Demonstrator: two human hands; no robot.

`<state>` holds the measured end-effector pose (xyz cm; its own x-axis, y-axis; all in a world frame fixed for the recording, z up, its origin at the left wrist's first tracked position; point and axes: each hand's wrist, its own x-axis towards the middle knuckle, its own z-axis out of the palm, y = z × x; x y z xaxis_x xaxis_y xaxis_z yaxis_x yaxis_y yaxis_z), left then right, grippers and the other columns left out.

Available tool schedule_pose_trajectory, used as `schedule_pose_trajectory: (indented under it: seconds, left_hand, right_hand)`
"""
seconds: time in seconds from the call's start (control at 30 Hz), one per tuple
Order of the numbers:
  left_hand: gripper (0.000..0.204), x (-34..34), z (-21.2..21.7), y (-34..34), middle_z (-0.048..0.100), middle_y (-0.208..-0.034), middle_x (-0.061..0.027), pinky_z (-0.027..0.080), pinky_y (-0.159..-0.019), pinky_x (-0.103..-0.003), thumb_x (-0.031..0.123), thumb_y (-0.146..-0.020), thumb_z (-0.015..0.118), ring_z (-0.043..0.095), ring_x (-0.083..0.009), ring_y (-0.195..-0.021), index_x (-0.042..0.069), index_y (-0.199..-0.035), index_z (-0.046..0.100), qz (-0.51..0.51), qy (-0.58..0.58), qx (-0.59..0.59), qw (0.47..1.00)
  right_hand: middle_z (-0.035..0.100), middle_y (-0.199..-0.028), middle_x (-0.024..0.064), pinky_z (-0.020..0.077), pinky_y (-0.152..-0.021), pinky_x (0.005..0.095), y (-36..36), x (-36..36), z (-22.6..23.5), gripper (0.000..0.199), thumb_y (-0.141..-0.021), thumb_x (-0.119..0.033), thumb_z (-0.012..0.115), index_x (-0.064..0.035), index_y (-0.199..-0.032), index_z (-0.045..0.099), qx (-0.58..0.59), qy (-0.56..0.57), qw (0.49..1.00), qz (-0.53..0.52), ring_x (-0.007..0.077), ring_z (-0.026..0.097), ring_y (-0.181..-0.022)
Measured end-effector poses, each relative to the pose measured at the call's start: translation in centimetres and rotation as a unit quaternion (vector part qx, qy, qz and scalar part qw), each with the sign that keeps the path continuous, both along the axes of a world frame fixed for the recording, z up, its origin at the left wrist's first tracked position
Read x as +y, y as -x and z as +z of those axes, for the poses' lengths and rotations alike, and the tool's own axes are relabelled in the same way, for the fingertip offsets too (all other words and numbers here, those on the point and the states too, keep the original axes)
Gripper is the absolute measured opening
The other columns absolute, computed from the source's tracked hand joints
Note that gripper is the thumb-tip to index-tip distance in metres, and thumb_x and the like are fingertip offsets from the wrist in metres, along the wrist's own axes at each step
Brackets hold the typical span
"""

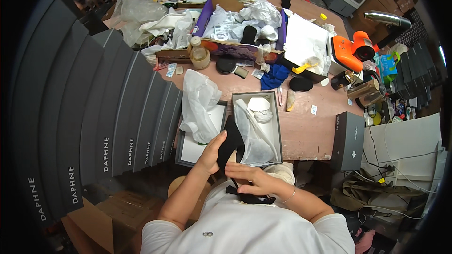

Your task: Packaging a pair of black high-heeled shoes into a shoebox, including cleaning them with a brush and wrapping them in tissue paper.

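A black high-heeled shoe point(230, 144) is held up before my chest, over the near edge of the table. My left hand point(213, 154) grips it along its left side, thumb pointing upward. From the right, my right hand point(252, 179) holds the lower part, its fingers laid across and the thumb below. A black piece with a bow-like shape point(256, 199) hangs under my right hand, partly hidden. Just beyond the shoe lies an open grey shoebox point(278, 127) with white tissue and a wad of paper inside. Left of it, a box lid point(188, 153) carries crumpled white wrapping point(200, 106).
Tall stacks of grey shoeboxes point(117, 108) rise at my left. One closed grey box point(347, 141) stands at the table's right edge. Farther back are a purple carton point(202, 19) of paper, a bottle point(200, 56), a blue cloth point(275, 77), a brush point(290, 100) and an orange heat gun point(360, 42).
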<state>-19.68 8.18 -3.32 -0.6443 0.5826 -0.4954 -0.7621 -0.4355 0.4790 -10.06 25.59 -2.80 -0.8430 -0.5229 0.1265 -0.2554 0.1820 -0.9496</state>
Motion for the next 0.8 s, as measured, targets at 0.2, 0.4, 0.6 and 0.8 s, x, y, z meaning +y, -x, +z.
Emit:
schedule_pose_trajectory:
  seconds: [0.2, 0.4, 0.6, 0.8]
  left_hand:
    - [0.056, 0.7, -3.3, -3.8, 0.058, -0.12, -0.0137, 0.049, -0.091, -0.045, 0.047, -0.093, 0.049, 0.06, -0.0277, -0.105, 0.001, -0.125, 0.051, 0.013, -0.036, -0.06, 0.997]
    - [0.067, 2.0, -2.4, -7.7, 0.049, -0.131, -0.016, 0.049, -0.091, -0.045, 0.056, -0.095, 0.038, 0.059, -0.0292, -0.105, 0.006, -0.14, 0.033, -0.012, 0.028, -0.049, 0.998]
    - [0.061, 1.1, -5.6, -5.6, 0.059, -0.115, -0.0114, 0.053, -0.079, -0.037, 0.055, -0.096, 0.036, 0.061, -0.0229, -0.086, 0.005, -0.13, 0.045, 0.097, -0.019, -0.146, 0.984]
    - [0.061, 1.6, -4.1, -5.8, 0.057, -0.116, -0.0134, 0.052, -0.083, -0.039, 0.055, -0.095, 0.039, 0.061, -0.0235, -0.089, 0.008, -0.134, 0.041, 0.052, -0.051, -0.155, 0.985]
  right_hand:
    - [0.063, -0.093, 0.0136, 0.0531, -0.066, 0.0365, 11.9, 6.8, -5.1, 0.031, -0.083, -0.009, 0.063, -0.0086, -0.114, 0.061, 0.088, -0.266, 0.909, -0.307, 0.028, 0.066, -0.076]
    - [0.063, -0.091, 0.0133, 0.0542, -0.061, 0.0384, 17.8, 8.8, -14.8, 0.041, -0.079, -0.013, 0.059, -0.0139, -0.119, 0.057, 0.138, -0.566, 0.804, -0.119, 0.0276, 0.066, -0.074]
    - [0.06, -0.088, 0.012, 0.0533, -0.061, 0.0376, 15.5, 9.7, -7.0, 0.031, -0.078, -0.007, 0.057, -0.0117, -0.108, 0.059, 0.204, -0.545, 0.798, -0.154, 0.0273, 0.066, -0.077]
    - [0.063, -0.1, 0.015, 0.0547, -0.066, 0.0377, 18.5, 9.8, -11.2, 0.029, -0.084, -0.008, 0.053, -0.0131, -0.112, 0.059, 0.104, -0.606, 0.788, -0.036, 0.0293, 0.067, -0.084]
